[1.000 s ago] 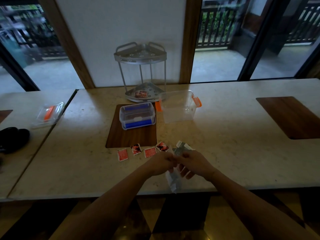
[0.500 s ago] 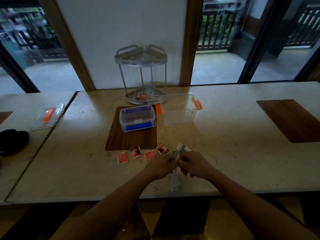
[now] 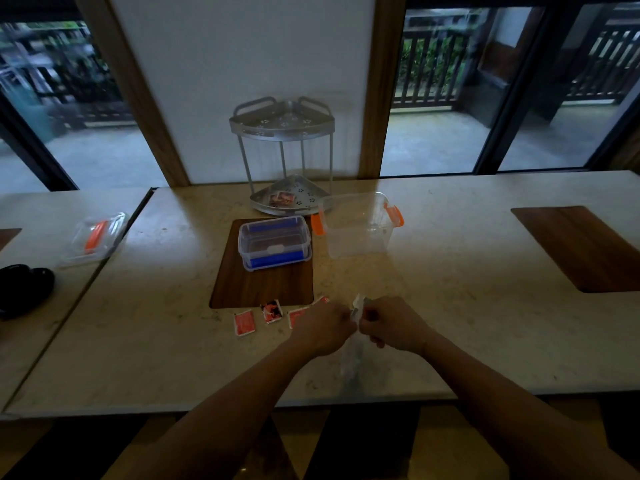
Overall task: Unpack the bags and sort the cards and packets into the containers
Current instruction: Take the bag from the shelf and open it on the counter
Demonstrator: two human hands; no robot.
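At the table's (image 3: 450, 306) near edge, the left hand (image 3: 323, 329) and right hand (image 3: 393, 323) meet on a plastic bag (image 3: 351, 362) hanging between them. Packets (image 3: 244, 323) lie in a row to the left of the hands. Behind them, a lidded box (image 3: 275, 247) sits on an inset board (image 3: 263, 289), an open container (image 3: 358, 226) to its right. A two-tier rack (image 3: 284, 161) stands behind both, packets on its lower shelf.

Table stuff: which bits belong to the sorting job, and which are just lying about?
Job: clear bag pinched by left hand and right hand; red packets; blue-clipped box; orange-clipped tub; metal corner rack.

Lying about: loose lid; black object.
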